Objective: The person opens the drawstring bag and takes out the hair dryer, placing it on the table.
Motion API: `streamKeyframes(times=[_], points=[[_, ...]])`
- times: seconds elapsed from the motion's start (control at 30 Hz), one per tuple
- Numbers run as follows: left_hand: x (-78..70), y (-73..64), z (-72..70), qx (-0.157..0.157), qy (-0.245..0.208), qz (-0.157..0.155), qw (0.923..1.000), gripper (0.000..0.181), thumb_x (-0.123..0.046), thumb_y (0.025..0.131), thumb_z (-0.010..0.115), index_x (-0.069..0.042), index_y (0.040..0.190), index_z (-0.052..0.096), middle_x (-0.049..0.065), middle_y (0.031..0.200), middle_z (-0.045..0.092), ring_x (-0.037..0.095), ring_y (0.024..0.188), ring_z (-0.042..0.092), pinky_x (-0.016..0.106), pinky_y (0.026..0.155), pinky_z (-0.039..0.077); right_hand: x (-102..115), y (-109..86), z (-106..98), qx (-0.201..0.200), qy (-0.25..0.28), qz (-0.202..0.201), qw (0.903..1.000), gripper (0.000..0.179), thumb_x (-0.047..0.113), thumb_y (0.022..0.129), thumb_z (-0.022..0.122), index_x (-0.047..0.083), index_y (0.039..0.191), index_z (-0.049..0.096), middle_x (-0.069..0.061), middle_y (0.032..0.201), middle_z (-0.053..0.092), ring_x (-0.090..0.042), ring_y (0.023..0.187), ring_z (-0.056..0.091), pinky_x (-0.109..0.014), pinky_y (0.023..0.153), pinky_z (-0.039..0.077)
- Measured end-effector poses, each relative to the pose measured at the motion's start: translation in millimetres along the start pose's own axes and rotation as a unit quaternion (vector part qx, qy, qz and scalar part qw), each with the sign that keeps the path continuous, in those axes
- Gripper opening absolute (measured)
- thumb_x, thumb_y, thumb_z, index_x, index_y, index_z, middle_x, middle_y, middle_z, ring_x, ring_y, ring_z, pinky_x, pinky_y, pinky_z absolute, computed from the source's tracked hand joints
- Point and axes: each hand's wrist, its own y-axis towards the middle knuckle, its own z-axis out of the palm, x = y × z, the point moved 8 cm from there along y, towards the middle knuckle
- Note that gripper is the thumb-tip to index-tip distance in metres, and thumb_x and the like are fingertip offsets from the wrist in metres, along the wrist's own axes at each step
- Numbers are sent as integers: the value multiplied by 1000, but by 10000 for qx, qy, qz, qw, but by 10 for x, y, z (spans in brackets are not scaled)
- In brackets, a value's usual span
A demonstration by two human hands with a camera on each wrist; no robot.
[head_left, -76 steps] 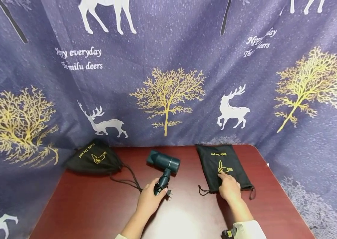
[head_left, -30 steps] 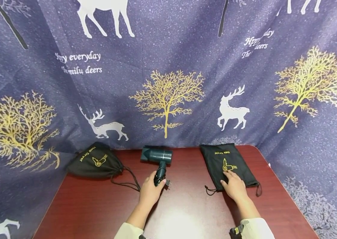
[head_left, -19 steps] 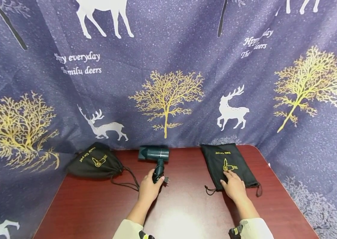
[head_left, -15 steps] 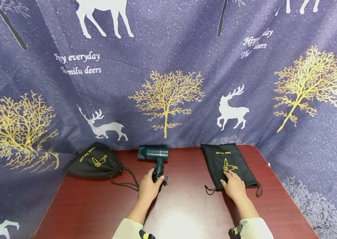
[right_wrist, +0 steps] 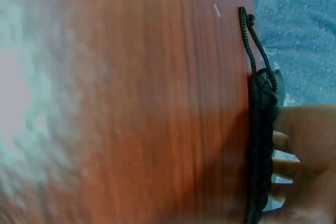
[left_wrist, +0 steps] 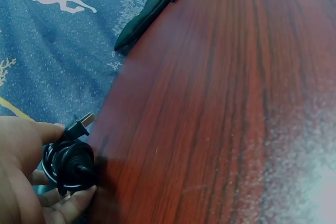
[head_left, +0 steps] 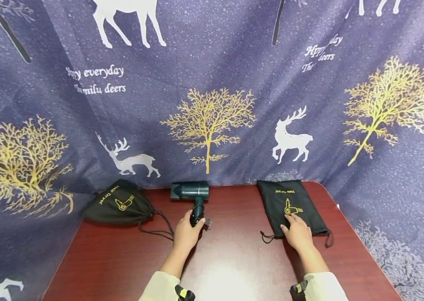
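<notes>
Left hand (head_left: 187,232) curled round the handle, a person holds a dark green, smooth plastic hair dryer (head_left: 190,191) by the far edge of a glossy, red-brown wood-grain table (head_left: 231,242); its cylindrical barrel carries a thin pale ring and ends in a squared-off nozzle. Bunched at the handle's lower end are shiny loops of black cord (left_wrist: 68,166), and a blocky black plug (left_wrist: 79,126) with flat metal prongs pokes out beside the thumb. Well to the right of the dryer lies a flat, rectangular black cloth pouch (head_left: 281,198) with knotted, braided drawstrings and yellow lettering; the right hand (head_left: 297,232) rests on it, fingers loosely extended. Left of the dryer sits a plumper black drawstring bag (head_left: 112,211), its mouth gathered into creases. Behind the dryer hangs softly wrinkled purple-blue fabric (head_left: 227,62) printed with white deer and branching yellow trees. Cream sleeves (head_left: 161,286) show nearer than the dryer.
</notes>
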Motion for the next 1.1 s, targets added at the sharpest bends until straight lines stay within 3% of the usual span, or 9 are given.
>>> streamKeyframes(times=[0.43, 1.1], points=[[11, 76, -4, -100, 14, 48, 9999, 67, -45, 93, 68, -8, 146, 51, 26, 118, 66, 42, 108, 66, 57, 90, 51, -80, 62, -44, -4, -89, -102, 9999, 52, 24, 97, 62, -1, 141, 53, -29, 151, 43, -52, 139, 40, -76, 104, 32], [9, 113, 22, -147, -38, 0, 9999, 67, -49, 92, 67, -12, 146, 52, 25, 118, 67, 42, 107, 66, 57, 88, 51, -95, 63, -44, -12, -153, -283, 9995, 52, 24, 98, 61, -2, 142, 52, -31, 152, 42, -53, 139, 39, -77, 104, 30]])
